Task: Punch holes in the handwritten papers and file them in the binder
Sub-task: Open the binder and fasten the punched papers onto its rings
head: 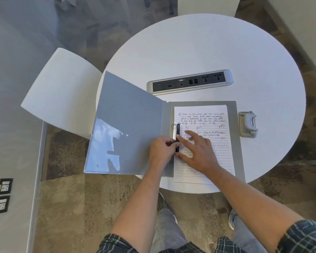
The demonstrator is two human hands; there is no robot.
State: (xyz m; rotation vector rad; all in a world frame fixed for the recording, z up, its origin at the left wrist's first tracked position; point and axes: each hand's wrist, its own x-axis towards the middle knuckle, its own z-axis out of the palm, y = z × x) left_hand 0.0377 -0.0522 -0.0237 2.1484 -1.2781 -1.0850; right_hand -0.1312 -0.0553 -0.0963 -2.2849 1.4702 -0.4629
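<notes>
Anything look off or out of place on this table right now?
Nothing is spilled or damaged. The binder overhangs the table's near edge, and the paper sticks out past the binder's bottom edge. The punch sits upright beside it.

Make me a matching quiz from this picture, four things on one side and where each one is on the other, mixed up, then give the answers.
Things:
1. hole punch
2. handwritten paper
3. socket strip
4. left hand

Places:
A. lying in the open binder, under the right hand
B. on the table beyond the binder
C. at the ring clip on the binder's spine
D. on the table right of the binder

Pairs: 1-D, 2-A, 3-B, 4-C
</notes>
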